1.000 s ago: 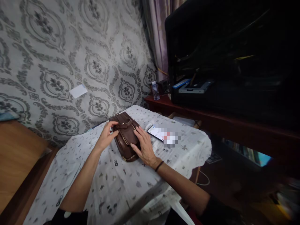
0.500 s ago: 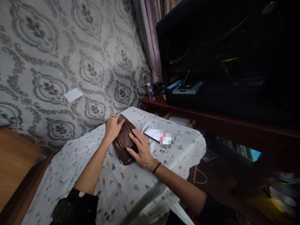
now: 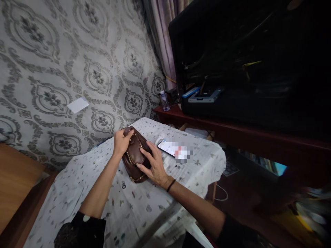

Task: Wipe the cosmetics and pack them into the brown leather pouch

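Observation:
A brown leather bag [image 3: 135,154] with gold-coloured zips lies on the patterned white tablecloth [image 3: 144,213]. My left hand [image 3: 121,142] is closed around its far end, thumb on top near a small dark strap or handle [image 3: 127,131]; the other fingertips are partly hidden. Across the bag's right side rests my right hand [image 3: 156,165], its fingers spread and touching the leather near the zip of the front pocket. A phone [image 3: 167,148] with a lit, partly blurred screen lies just to the right of the bag.
Behind the table runs a dark red cabinet [image 3: 201,124], with a plastic bottle [image 3: 164,101] and a large black television [image 3: 232,69] on it. Patterned wallpaper [image 3: 98,79] rises at the left, with a white card [image 3: 78,105] on it. A wooden panel [image 3: 18,186] stands at the left.
My left hand has shifted slightly down and left along the bag's end, showing more of the strap and zip. The right fingers have spread and slid a little leftward over the bag.

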`<control>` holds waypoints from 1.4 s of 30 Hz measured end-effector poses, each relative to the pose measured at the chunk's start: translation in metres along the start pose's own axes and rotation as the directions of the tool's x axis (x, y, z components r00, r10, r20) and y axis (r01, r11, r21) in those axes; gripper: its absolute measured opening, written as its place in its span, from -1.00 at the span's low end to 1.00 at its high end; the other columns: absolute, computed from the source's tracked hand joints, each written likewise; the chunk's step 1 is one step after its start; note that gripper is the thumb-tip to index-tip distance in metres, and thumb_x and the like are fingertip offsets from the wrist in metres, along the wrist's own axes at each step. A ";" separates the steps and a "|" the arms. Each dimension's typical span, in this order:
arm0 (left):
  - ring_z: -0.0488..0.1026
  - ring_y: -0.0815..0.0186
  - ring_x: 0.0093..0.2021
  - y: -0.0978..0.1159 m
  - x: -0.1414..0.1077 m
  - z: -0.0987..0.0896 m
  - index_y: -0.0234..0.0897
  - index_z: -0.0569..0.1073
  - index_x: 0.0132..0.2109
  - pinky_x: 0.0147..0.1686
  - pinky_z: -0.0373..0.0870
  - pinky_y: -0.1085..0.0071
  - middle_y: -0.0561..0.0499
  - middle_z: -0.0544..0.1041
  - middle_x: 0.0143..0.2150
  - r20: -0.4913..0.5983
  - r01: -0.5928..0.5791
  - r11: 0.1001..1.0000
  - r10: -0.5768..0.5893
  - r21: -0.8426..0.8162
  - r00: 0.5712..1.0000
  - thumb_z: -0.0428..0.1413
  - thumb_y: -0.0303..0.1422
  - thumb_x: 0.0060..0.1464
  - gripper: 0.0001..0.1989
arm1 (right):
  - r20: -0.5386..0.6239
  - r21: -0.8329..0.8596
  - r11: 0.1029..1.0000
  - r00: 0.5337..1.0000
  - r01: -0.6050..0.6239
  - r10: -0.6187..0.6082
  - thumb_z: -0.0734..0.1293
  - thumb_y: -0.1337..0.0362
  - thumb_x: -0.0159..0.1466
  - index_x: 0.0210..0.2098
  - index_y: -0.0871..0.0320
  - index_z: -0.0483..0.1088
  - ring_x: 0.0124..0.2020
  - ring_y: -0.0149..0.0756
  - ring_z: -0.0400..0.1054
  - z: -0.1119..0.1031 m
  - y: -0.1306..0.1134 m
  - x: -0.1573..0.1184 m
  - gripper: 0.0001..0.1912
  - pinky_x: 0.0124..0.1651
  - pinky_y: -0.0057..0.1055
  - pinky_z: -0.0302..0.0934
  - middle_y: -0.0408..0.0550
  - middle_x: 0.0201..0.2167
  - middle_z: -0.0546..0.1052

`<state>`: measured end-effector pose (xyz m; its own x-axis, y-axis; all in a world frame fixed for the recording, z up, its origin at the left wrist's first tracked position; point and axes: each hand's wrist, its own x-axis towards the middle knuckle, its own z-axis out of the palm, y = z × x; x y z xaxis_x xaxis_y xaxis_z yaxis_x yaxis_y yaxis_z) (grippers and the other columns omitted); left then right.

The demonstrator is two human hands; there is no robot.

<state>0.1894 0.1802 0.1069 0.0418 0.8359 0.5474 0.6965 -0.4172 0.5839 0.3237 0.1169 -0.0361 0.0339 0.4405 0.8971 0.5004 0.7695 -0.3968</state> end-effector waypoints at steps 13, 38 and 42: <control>0.27 0.37 -0.49 0.007 -0.010 -0.005 -0.28 0.45 -0.49 -0.43 0.23 0.43 0.11 0.38 -0.55 0.148 0.020 0.970 0.017 -0.242 0.989 0.22 -0.05 -0.04 -0.64 | 0.036 0.026 0.997 0.997 -0.068 0.067 0.28 0.08 0.33 0.29 0.09 0.18 0.39 0.07 0.04 -0.003 -0.004 0.002 -0.42 0.33 0.15 0.10 0.22 0.36 0.13; 0.28 0.13 0.23 -0.048 -0.048 -0.040 -0.16 0.43 0.08 0.28 0.15 0.16 -0.12 0.41 0.11 0.125 -0.190 0.982 0.191 -0.017 0.974 0.04 -0.25 0.25 -0.71 | -0.009 0.033 0.966 0.966 -0.257 0.258 0.25 0.11 0.39 0.13 0.07 0.27 0.33 0.03 0.13 0.004 -0.024 0.012 -0.64 0.30 0.13 0.14 0.18 0.31 0.21; 0.29 0.14 0.23 -0.051 -0.046 -0.044 -0.16 0.42 0.09 0.28 0.16 0.19 -0.11 0.41 0.12 0.167 -0.173 0.982 0.183 -0.072 0.969 0.06 -0.26 0.23 -0.70 | -0.012 0.026 0.966 0.966 -0.258 0.258 0.26 0.14 0.39 0.12 0.11 0.27 0.34 0.02 0.12 0.005 -0.025 0.010 -0.64 0.32 0.13 0.12 0.20 0.31 0.20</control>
<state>0.1198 0.1470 0.0781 0.2872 0.7931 0.5371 0.6254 -0.5800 0.5221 0.3077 0.1043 -0.0184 0.1722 0.6188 0.7665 0.4520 0.6417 -0.6196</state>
